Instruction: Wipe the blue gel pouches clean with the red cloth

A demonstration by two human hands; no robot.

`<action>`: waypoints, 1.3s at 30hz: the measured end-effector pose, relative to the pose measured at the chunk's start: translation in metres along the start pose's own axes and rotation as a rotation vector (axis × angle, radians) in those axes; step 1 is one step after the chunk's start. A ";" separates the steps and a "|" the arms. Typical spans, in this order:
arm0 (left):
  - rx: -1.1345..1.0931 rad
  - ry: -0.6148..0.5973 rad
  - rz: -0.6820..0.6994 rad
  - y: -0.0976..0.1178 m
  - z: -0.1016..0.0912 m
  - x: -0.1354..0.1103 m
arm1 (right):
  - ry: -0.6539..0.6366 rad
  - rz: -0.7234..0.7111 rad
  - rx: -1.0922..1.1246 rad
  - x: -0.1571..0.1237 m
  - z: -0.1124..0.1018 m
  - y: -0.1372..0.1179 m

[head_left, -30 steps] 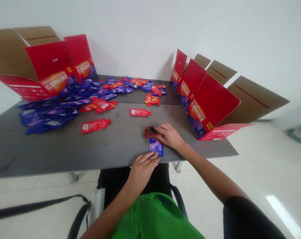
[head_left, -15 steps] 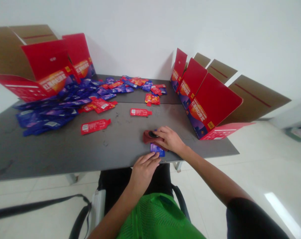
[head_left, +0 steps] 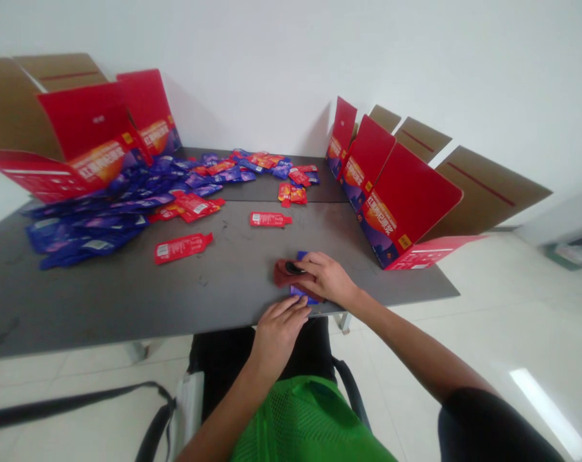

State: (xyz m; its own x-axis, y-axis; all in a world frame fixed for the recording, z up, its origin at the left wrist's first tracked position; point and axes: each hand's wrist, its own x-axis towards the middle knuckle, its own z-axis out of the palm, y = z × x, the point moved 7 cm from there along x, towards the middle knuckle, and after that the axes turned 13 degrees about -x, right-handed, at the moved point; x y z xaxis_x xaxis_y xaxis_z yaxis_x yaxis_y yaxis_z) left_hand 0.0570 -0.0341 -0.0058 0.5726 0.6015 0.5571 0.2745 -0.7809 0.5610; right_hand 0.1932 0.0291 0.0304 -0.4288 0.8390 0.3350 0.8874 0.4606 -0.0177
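- My right hand (head_left: 326,277) is partly closed, fingers curled over the brown cloth (head_left: 282,276) and the small black object (head_left: 294,268) on top of it; how hard it grips I cannot tell.
- My left hand (head_left: 278,330) lies nearly flat with its fingers stretched out, grasping nothing; its fingertips rest on the blue packet (head_left: 301,291).
- That packet lies beneath the cloth, a bit of blue showing on its far side and more on its near side.
- Left of the cloth and beyond it is one red packet (head_left: 183,248); a second red packet (head_left: 270,219) lies straight beyond it. Farther left spreads the heap of blue packets (head_left: 86,231).
- Red cartons (head_left: 384,221) stand with flaps up to the right of the cloth, and another red carton (head_left: 91,115) far to its left.
- The main risk I see is slipping: if my left fingertips press too lightly, the cloth could drag the packet along and crease it.
- The front edge of the bench (head_left: 233,282) is just on the near side of the cloth, so a hard pull toward me could carry the packet over.
- With its middle covered, I could easily miss a fold or skew forming there.
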 end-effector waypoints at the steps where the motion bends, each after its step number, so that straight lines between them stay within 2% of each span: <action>1: -0.013 -0.001 -0.005 0.000 -0.001 0.000 | -0.009 0.025 -0.038 0.009 0.004 0.012; 4: -0.033 0.002 -0.016 0.001 -0.002 0.002 | -0.036 0.080 -0.149 0.034 0.007 0.042; 6: -0.036 0.007 -0.015 0.001 -0.002 0.002 | -0.018 0.101 -0.182 0.041 -0.002 0.048; 8: -0.033 0.012 -0.010 0.001 -0.002 0.002 | 0.039 0.107 -0.150 0.036 -0.017 0.039; 11: -0.016 0.022 0.003 0.001 -0.001 0.001 | 0.054 0.048 -0.046 0.012 -0.031 0.005; 13: 0.004 0.017 -0.008 0.000 0.000 0.001 | -0.011 -0.035 0.014 -0.004 -0.026 -0.018; 15: 0.010 0.007 -0.019 -0.001 0.000 0.001 | -0.031 -0.056 0.048 -0.011 -0.018 -0.025; 17: -0.008 0.009 -0.017 -0.001 0.000 0.001 | -0.001 -0.003 0.034 -0.007 -0.007 -0.013; 21: -0.042 0.004 -0.022 -0.001 0.000 0.001 | 0.000 0.086 -0.095 0.024 0.013 0.031; 23: -0.044 0.003 -0.027 -0.002 0.000 0.001 | -0.026 0.105 -0.155 0.039 0.015 0.049; 25: -0.045 0.003 -0.032 -0.002 0.000 0.001 | -0.023 0.132 -0.192 0.045 0.008 0.057; 28: -0.054 -0.001 -0.036 -0.002 0.000 0.001 | 0.067 0.178 -0.156 0.034 -0.018 0.044; 31: -0.049 0.008 -0.032 -0.001 0.000 0.001 | 0.095 0.121 -0.054 0.009 -0.032 0.007; 33: -0.033 0.011 -0.042 -0.002 -0.001 0.001 | 0.032 0.042 -0.016 -0.006 -0.025 -0.016; 35: -0.030 0.007 -0.049 -0.002 0.000 0.001 | 0.009 0.032 0.002 -0.012 -0.013 -0.021; 39: -0.055 0.003 -0.041 -0.001 -0.001 0.001 | 0.033 0.125 -0.042 0.008 0.008 0.015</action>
State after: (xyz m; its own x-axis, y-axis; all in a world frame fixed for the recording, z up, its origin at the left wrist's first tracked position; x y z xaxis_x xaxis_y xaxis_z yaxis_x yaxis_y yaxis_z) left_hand 0.0567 -0.0324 -0.0051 0.5599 0.6330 0.5347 0.2546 -0.7455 0.6160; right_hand 0.2018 0.0448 0.0255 -0.3091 0.8788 0.3636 0.9403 0.3398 -0.0220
